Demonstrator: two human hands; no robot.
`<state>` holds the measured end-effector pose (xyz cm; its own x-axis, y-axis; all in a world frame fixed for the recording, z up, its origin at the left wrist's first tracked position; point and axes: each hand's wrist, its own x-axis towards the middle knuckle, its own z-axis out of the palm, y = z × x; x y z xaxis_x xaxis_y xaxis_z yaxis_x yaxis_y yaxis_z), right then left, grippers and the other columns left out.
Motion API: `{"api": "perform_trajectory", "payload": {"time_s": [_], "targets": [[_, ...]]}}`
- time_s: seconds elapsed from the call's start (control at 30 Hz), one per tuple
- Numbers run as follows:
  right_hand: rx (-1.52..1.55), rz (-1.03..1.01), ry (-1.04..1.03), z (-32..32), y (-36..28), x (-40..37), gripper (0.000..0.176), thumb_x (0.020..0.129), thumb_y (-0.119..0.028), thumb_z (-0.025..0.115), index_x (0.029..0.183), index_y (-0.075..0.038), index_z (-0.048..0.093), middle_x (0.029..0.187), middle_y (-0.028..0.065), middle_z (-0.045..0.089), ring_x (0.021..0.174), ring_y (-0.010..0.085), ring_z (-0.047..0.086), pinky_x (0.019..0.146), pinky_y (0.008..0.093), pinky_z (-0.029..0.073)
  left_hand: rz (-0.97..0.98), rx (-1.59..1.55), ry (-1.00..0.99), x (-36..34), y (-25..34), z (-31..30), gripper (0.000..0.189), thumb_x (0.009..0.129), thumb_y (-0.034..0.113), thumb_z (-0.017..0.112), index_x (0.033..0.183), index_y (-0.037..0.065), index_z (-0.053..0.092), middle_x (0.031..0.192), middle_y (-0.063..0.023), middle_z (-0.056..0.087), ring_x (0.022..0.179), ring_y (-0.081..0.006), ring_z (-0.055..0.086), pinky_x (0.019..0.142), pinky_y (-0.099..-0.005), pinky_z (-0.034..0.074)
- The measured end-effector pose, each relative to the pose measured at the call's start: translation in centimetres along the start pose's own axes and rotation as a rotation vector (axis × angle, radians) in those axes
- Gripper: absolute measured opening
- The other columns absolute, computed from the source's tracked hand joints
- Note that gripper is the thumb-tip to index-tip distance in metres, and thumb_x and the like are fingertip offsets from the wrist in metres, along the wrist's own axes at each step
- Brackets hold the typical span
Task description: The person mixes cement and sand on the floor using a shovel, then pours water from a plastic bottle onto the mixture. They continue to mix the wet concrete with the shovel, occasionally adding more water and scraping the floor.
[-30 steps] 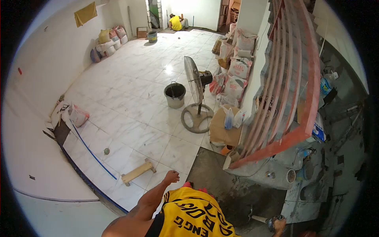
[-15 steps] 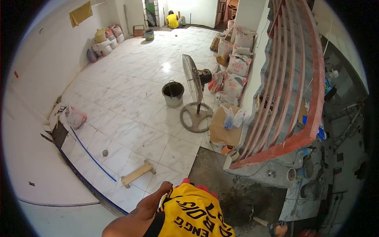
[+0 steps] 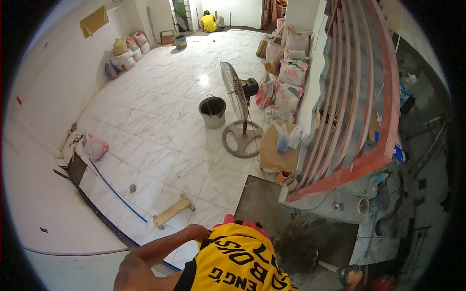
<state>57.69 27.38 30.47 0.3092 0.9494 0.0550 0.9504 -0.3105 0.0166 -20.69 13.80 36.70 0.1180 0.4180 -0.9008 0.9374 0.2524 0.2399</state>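
My left hand [image 3: 198, 232] is closed at the edge of my yellow shirt [image 3: 238, 257], a fold of the cloth in its fingers. The shirt, with black lettering, fills the bottom middle of the view. My right hand does not show. Just past the shirt's hem, pink footwear [image 3: 228, 219] peeks out. A small wooden stool [image 3: 173, 212] rests on the tiles ahead of my left hand. On the right, a mallet [image 3: 330, 266] with a pale wooden handle lies at the edge of the dark bare floor [image 3: 301, 233].
A bucket [image 3: 212, 116] and a stand fan [image 3: 238, 92] stand on the white tiles [image 3: 160, 126]. Filled sacks [image 3: 291, 72] line the wall by the stairs with a red railing [image 3: 340, 172]. A blue pipe [image 3: 116, 191] lies left. Far back, a person in yellow [image 3: 209, 23] sits low.
My left hand has shifted slightly left and down, still at the shirt, and the forearm lies flatter. The view has tilted a little; the floor items have stayed put.
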Motion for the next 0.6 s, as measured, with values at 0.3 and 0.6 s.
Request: {"api": "perform_trajectory", "payload": {"time_s": [0.3,0.6], "targets": [[0.016,-0.148,-0.043,0.4,1.9,-0.1,0.021,0.074,-0.025,0.053,0.068,-0.004,0.053,0.055,0.0080,0.049,0.047,0.0277,0.044,0.048,0.0437,0.037,0.445,-0.023,-0.406,-0.7,-1.9,8.6,0.049,0.059,0.003,0.073,0.104,0.000,0.056,0.094,-0.0179,0.062,0.083,-0.0305,0.059,0.071,-0.0362,0.048],[0.033,-0.288,-0.049,0.5,3.3,0.8,0.022,0.076,-0.025,0.052,0.066,-0.006,0.053,0.054,0.0075,0.048,0.047,0.0275,0.044,0.049,0.0435,0.037,0.535,-0.104,-0.388,-2.1,-1.7,6.3,0.053,0.055,0.001,0.075,0.104,-0.001,0.056,0.095,-0.0185,0.062,0.087,-0.0315,0.058,0.074,-0.0360,0.047]]}}
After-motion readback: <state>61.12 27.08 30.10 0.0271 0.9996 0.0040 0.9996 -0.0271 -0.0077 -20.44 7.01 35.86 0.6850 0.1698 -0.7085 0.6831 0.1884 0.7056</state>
